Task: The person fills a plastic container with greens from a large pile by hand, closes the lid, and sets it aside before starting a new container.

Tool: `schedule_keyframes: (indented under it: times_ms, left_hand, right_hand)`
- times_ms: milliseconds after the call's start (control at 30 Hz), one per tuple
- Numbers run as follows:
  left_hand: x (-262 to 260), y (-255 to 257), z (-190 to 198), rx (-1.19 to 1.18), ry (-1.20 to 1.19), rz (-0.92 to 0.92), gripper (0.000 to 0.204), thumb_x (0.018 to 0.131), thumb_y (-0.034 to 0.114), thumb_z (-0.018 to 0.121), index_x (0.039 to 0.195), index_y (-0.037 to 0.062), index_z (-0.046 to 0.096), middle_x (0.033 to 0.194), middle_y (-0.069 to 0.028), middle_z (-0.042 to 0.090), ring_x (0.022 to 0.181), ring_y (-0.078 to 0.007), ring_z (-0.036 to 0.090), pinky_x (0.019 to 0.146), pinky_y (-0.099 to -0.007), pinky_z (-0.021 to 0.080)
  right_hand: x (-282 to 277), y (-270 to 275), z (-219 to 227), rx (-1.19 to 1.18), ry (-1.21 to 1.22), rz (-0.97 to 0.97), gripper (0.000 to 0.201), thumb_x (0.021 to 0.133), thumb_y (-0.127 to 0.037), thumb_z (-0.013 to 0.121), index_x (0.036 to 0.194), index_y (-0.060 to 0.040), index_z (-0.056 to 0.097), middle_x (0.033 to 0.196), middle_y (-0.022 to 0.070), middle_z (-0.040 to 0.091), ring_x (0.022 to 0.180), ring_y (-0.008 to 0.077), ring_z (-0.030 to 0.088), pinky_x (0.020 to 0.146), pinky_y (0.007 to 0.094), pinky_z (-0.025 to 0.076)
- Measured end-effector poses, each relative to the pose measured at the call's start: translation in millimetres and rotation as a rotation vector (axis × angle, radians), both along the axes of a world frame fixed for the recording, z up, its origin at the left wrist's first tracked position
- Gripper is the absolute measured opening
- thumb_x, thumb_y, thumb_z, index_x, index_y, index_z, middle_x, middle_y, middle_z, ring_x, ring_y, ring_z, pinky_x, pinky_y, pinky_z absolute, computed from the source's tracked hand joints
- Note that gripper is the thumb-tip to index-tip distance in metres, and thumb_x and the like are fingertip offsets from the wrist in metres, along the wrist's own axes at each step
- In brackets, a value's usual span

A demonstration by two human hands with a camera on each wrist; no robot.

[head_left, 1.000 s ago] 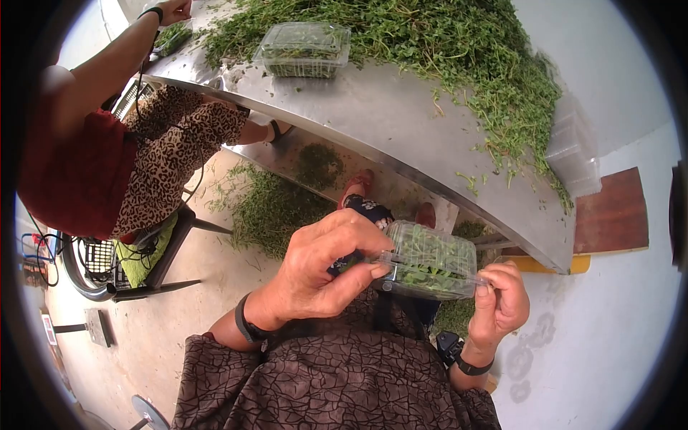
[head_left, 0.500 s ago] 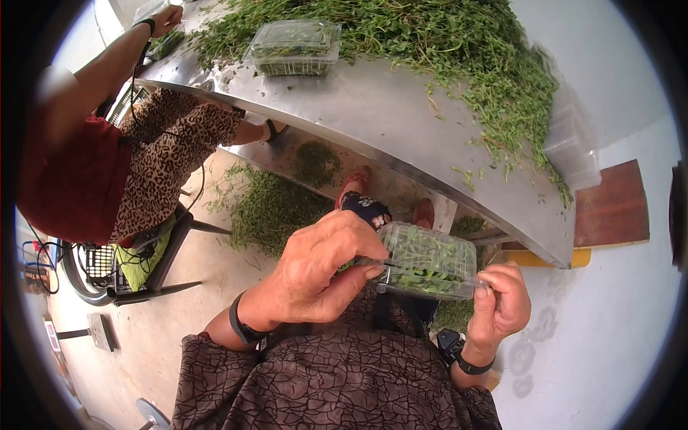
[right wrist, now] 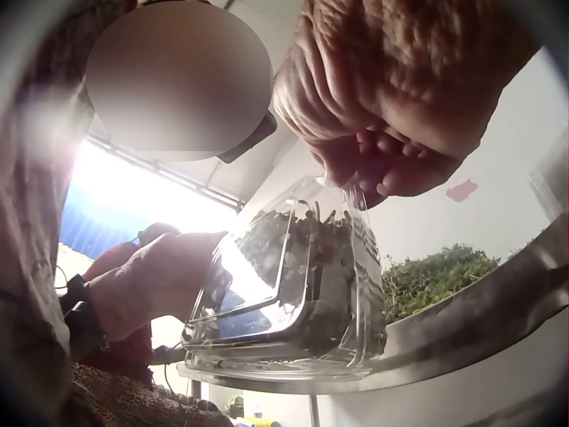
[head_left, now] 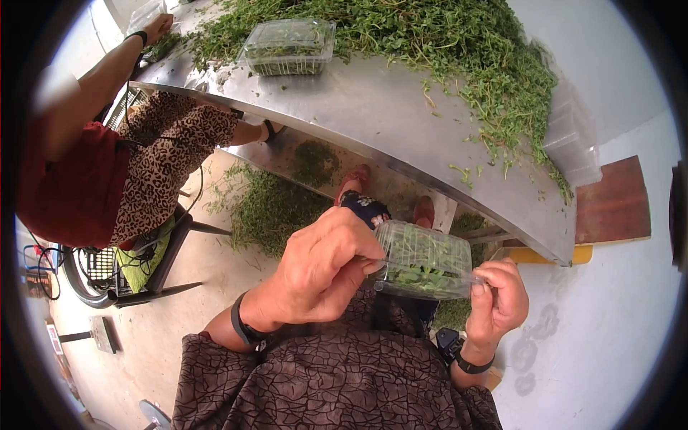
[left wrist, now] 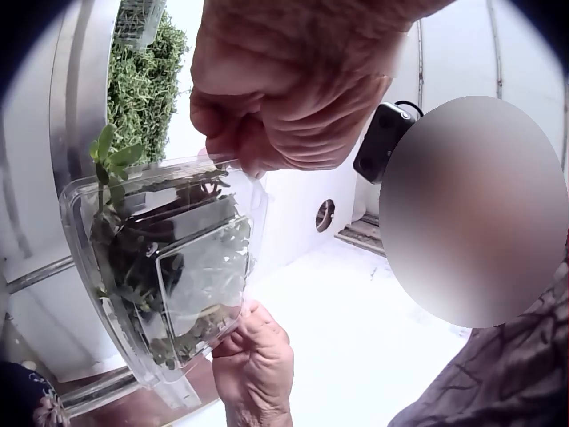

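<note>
A clear plastic clamshell box (head_left: 428,261) with green leafy sprigs inside is held over the lap, off the table. My left hand (head_left: 322,265) pinches its left edge between thumb and curled fingers. At the opposite end my right hand (head_left: 502,292) pinches the rim corner. The left wrist view shows the flat face of the box (left wrist: 200,276) between both hands, with a leafy sprig (left wrist: 114,165) poking out past the rim. From the right wrist, the box (right wrist: 293,294) hangs tilted under the right hand (right wrist: 382,107).
A metal table (head_left: 380,107) carries a large heap of greens (head_left: 444,43) and another filled clear box (head_left: 289,47). Empty stacked boxes (head_left: 572,140) stand at its right end. Another person's arm (head_left: 107,79) reaches over the left end. More greens (head_left: 269,208) lie on the floor.
The box and both hands have shifted slightly left in view, the grips staying the same. At the far left, the other person's hand has moved a little down and left.
</note>
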State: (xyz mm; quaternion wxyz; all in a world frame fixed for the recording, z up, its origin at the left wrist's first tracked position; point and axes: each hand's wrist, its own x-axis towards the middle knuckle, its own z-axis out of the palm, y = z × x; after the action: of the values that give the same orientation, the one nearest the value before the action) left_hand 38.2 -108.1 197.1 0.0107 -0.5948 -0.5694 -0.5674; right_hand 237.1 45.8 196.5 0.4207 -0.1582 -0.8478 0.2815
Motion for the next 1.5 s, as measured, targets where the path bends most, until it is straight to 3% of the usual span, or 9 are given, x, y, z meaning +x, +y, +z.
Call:
schedule_keyframes:
  times_ms: [200, 400, 467, 633, 833, 1067, 1133, 1500]
  left_hand:
    - [-8, 2, 4, -0.005, 0.029, -0.044, 0.031, 0.058, -0.012, 0.065, 0.086, 0.0002, 0.058, 0.076, -0.0081, 0.058, 0.066, -0.026, 0.057, 0.057, -0.0334, 0.046]
    - [-2, 6, 8, -0.073, 0.02, -0.097, 0.035, 0.057, -0.014, 0.06, 0.088, 0.0012, 0.059, 0.077, -0.0086, 0.057, 0.068, -0.0249, 0.056, 0.06, -0.0324, 0.046]
    - [0, 7, 10, -0.102, 0.028, -0.111, 0.036, 0.057, -0.014, 0.059, 0.089, 0.0015, 0.059, 0.077, -0.0086, 0.057, 0.069, -0.0249, 0.056, 0.061, -0.0324, 0.046]
    - [6, 5, 17, -0.087, 0.045, -0.107, 0.038, 0.057, -0.014, 0.061, 0.092, 0.0022, 0.059, 0.079, -0.0086, 0.057, 0.069, -0.0251, 0.056, 0.061, -0.033, 0.045]
    - [6, 3, 19, -0.09, 0.019, -0.207, 0.042, 0.059, -0.012, 0.063, 0.098, 0.0018, 0.058, 0.078, -0.0089, 0.058, 0.069, -0.0258, 0.056, 0.064, -0.0349, 0.045]
    - [4, -4, 17, -0.087, -0.084, -0.199, 0.031, 0.061, -0.004, 0.068, 0.091, 0.0023, 0.061, 0.083, -0.0084, 0.062, 0.074, -0.0271, 0.059, 0.068, -0.0346, 0.045]
    - [2, -8, 17, -0.184, -0.071, -0.174, 0.025, 0.062, -0.002, 0.068, 0.086, 0.0037, 0.063, 0.082, -0.0077, 0.062, 0.075, -0.027, 0.059, 0.069, -0.035, 0.046]
    - [9, -7, 16, -0.142, -0.004, -0.151, 0.023, 0.061, -0.002, 0.07, 0.082, 0.005, 0.061, 0.077, -0.0058, 0.06, 0.071, -0.0257, 0.058, 0.067, -0.035, 0.046]
  right_hand:
    - [-5, 8, 3, -0.019, -0.114, 0.103, 0.018, 0.069, -0.002, 0.064, 0.086, 0.002, 0.061, 0.081, 0.0132, 0.063, 0.066, 0.0251, 0.055, 0.06, 0.0319, 0.043]
    - [-23, -6, 39, 0.118, -0.165, 0.111, 0.029, 0.063, -0.004, 0.066, 0.092, 0.0013, 0.064, 0.093, 0.014, 0.065, 0.077, 0.029, 0.061, 0.068, 0.0355, 0.049]
    - [-33, -14, 45, 0.207, -0.241, 0.198, 0.031, 0.061, -0.006, 0.07, 0.091, -0.0001, 0.065, 0.093, 0.0133, 0.065, 0.079, 0.0298, 0.062, 0.068, 0.0379, 0.05]
    - [-47, -25, 40, 0.221, -0.221, 0.242, 0.029, 0.057, 0.001, 0.072, 0.085, -0.0019, 0.065, 0.081, 0.0065, 0.059, 0.067, 0.0236, 0.056, 0.056, 0.0326, 0.047]
    - [-47, -31, 36, 0.198, -0.17, 0.276, 0.024, 0.058, 0.003, 0.071, 0.081, -0.0019, 0.064, 0.073, 0.0064, 0.057, 0.059, 0.0231, 0.052, 0.05, 0.0323, 0.042]
    - [-43, -30, 33, 0.204, -0.095, 0.301, 0.022, 0.06, 0.005, 0.067, 0.08, -0.0019, 0.062, 0.071, 0.0077, 0.057, 0.056, 0.0238, 0.051, 0.049, 0.032, 0.041]
    - [-41, -28, 31, 0.197, -0.071, 0.3, 0.022, 0.06, 0.005, 0.067, 0.08, -0.0019, 0.061, 0.071, 0.0079, 0.057, 0.056, 0.0236, 0.051, 0.048, 0.0319, 0.041]
    - [-38, -29, 34, 0.183, -0.123, 0.329, 0.022, 0.061, 0.004, 0.069, 0.081, -0.0027, 0.061, 0.072, 0.0076, 0.058, 0.056, 0.0234, 0.052, 0.049, 0.0321, 0.041]
